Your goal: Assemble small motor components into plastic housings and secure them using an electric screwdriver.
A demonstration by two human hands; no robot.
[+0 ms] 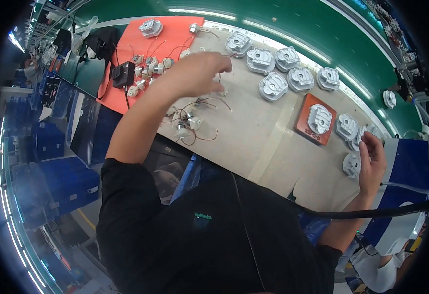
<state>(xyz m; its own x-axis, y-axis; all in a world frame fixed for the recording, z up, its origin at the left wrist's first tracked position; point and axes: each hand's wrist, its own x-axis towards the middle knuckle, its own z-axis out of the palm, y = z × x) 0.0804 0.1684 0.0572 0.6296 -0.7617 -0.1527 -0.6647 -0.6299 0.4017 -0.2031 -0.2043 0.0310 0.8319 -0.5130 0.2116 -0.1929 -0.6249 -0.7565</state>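
My left hand (202,73) reaches over the bench with thumb and fingers apart, above small motors with thin red-brown wires. Nearest below it lies a cluster of these motors (182,128); whatever is directly under the palm is hidden. At the right end of the bench, my right hand (372,164) is loosely curved, its fingertips beside a white plastic housing (355,142) that they partly cover. A second housing (351,165) lies by its thumb side. Left of that hand, another white housing (319,119) sits on a red-brown block fixture (301,128).
Several white housings (274,86) stand along the far side of the bench. On an orange-red mat (126,41) lie more motors (148,71), a black box with a cable (122,75) and one housing (150,28). Beyond runs a green conveyor (293,19). A blue-and-white machine (398,161) stands right.
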